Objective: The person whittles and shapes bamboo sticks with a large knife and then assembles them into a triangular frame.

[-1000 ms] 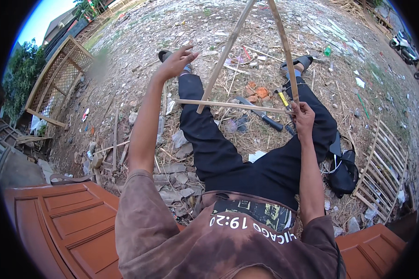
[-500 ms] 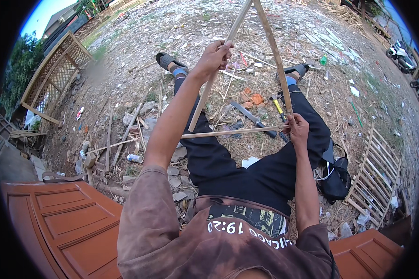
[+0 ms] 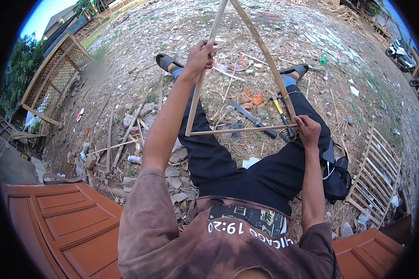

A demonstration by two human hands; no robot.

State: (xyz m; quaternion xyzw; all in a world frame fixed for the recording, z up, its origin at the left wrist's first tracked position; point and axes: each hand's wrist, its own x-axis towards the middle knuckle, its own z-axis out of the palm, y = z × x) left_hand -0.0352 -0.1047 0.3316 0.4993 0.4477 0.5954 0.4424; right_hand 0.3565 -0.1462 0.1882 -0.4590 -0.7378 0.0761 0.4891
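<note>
Three thin wooden strips form a tall triangle above my legs. My left hand [image 3: 200, 59] is closed around the left wooden strip [image 3: 196, 100], partway up its length. At the lower right corner, my right hand [image 3: 307, 129] pinches the joint of the right wooden strip [image 3: 265, 53] and the short bottom strip [image 3: 244, 130]. The left end of the bottom strip lies at the foot of the left strip. On the ground between my legs are a machete [image 3: 253, 119] with a dark handle and a hammer [image 3: 281, 113] with a yellow and black handle.
Broken orange brick [image 3: 255, 99] lies beyond the machete. A slatted bamboo panel [image 3: 375, 174] and a black bag [image 3: 336, 180] are at my right. Reddish-brown panelled doors [image 3: 74, 223] lie behind me on the left. A lattice panel [image 3: 56, 76] leans at the far left.
The left strip has shifted left and its foot now meets the bottom strip's left end. My right hand has moved right with its corner, spreading the triangle wider.
</note>
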